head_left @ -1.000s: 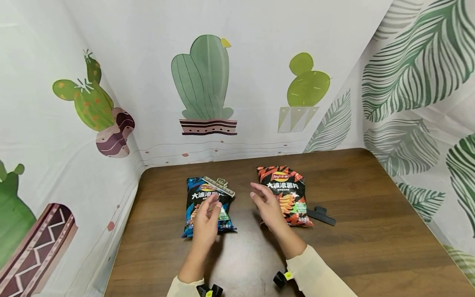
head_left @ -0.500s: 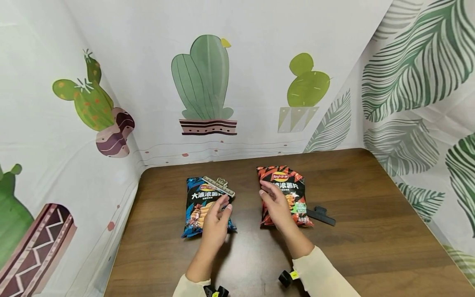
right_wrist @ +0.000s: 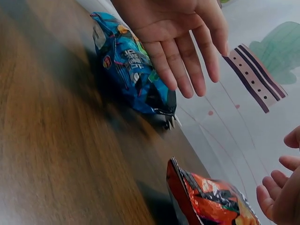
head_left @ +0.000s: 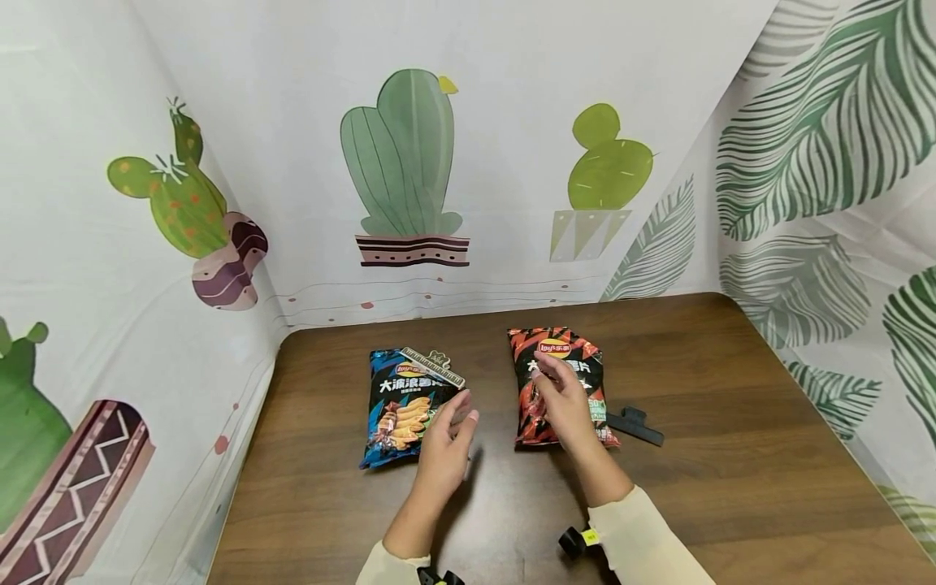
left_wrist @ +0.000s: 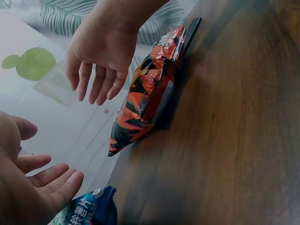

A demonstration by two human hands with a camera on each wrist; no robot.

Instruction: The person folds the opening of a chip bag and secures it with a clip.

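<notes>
A blue chip bag (head_left: 391,414) lies on the left of the table, a sealing clip with a piano-key pattern (head_left: 433,368) across its upper right corner. To its right is a red chip bag (head_left: 530,406), its top right corner cut at a slant. My left hand (head_left: 444,447) is raised by the blue bag's right edge, fingers relaxed and holding nothing. Over the red bag hovers my right hand (head_left: 570,410), also loose, hiding part of its print. In the left wrist view, both my left hand (left_wrist: 33,183) and right hand (left_wrist: 105,51) show bare palms.
A black bag clip (head_left: 634,426) lies against the red bag's lower right edge. Brown wood table (head_left: 731,487) surrounds the bags. Behind it hangs a white cloth (head_left: 512,162) printed with cacti and leaves.
Both hands have drifted to the right in the air, uncovering more of the blue bag and covering more of the red one. The bags and clips stay where they were.
</notes>
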